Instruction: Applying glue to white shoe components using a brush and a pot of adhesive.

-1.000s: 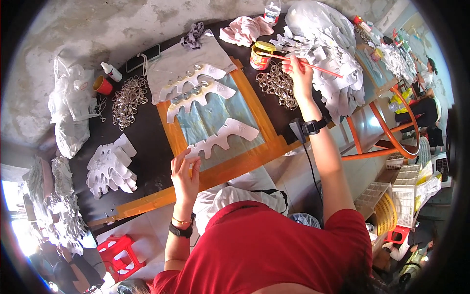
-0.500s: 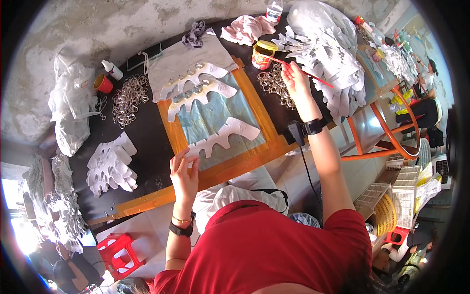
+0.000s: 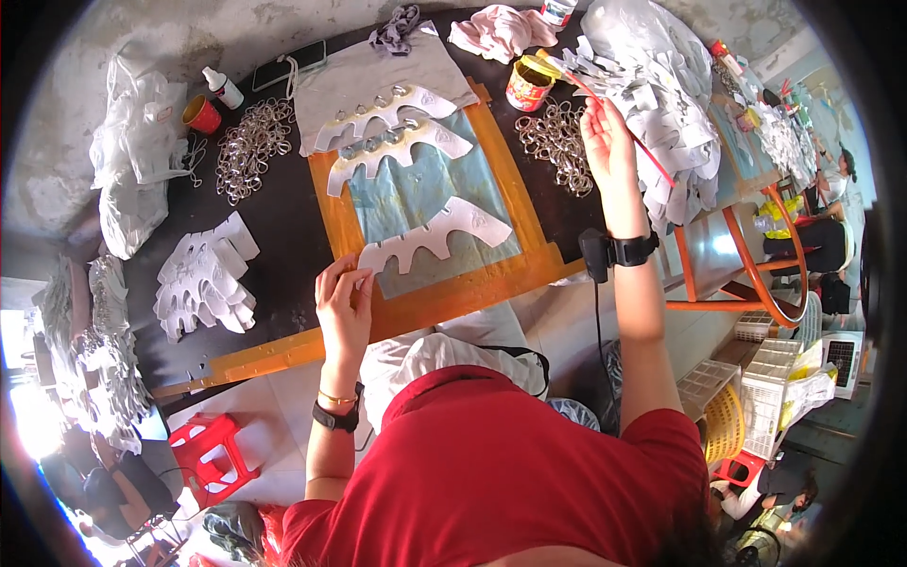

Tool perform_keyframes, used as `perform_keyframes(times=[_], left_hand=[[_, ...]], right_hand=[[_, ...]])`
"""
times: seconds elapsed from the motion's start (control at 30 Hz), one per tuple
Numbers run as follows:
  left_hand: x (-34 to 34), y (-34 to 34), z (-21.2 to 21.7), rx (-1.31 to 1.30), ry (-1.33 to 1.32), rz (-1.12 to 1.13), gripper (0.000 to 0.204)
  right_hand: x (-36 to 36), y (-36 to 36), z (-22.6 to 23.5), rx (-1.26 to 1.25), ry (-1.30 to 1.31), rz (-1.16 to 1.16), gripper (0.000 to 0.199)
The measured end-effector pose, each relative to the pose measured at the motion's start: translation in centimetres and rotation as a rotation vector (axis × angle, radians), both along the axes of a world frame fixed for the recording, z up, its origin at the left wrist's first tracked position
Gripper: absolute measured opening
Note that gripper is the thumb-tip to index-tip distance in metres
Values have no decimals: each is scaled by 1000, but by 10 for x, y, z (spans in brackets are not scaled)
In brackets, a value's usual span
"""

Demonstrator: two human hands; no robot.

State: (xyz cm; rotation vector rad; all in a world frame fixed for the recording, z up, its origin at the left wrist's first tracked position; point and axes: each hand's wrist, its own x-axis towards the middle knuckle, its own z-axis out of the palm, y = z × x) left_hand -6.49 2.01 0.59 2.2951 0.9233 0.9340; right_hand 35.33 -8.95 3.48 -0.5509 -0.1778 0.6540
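Observation:
My right hand (image 3: 609,142) is closed around a thin red brush (image 3: 647,158). The brush's tip end lies at the top of a red and yellow tub (image 3: 530,87). Low on the board, my left hand (image 3: 342,307) has its fingers and thumb bent at the left end of a white scalloped strip (image 3: 439,234). Two more such strips lie farther up: a middle strip (image 3: 402,151) and a far strip (image 3: 385,111). Both carry metal rings along the far edge. Beneath them is an orange-taped board (image 3: 505,180) with a bluish middle.
Piles of metal rings lie left (image 3: 253,151) and right (image 3: 556,142) of the board. White strips are stacked at left (image 3: 208,279) and heaped at right (image 3: 652,104). A red cup (image 3: 201,115), white bottle (image 3: 223,88) and phone (image 3: 288,66) stand or lie far left.
The whole view has shifted slightly. My right hand has tilted the brush steeper, its tip end moving from the tub's front to its top. My left hand stays at the strip's end.

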Motion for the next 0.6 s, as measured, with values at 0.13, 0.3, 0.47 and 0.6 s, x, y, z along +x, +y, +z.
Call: perform_keyframes(times=[0.13,0.3,0.47,0.6], left_hand=[[-5,-1,-1,19,2,6,8],[-10,-8,-1,44,40,61,10],[-9,-2,-8,155,92,36,13],[-6,-3,-8,181,58,3,14]], right_hand=[[-30,-2,8,-415,-846,-299,21],[-52,-5,27,-569,-1182,-583,19],[-79,-12,72,-282,-901,-683,27],[-131,-20,67,-207,-761,-463,34]])
